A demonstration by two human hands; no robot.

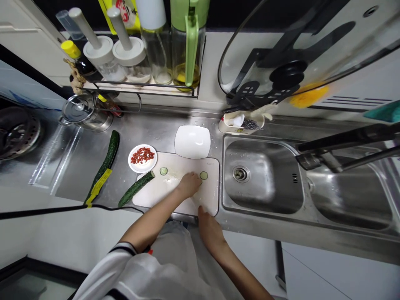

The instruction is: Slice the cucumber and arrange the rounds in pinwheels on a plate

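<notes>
Cucumber: slicing, seemingly; next cut needed steadiness!
Left hand: lay by slice, grip unclear.
Right hand: curled, hold unclear.

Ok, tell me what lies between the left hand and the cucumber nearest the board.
In the head view, a cucumber slice and a shiny patch lie on the board between the left hand and that cucumber.

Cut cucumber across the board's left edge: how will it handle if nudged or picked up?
The cut cucumber is probably stiff, since it lies straight with no visible bend. Its long, rounded shape suggests it may roll if pushed sideways. It could also slide a bit, as the cutting board has wet-looking spots.
</notes>
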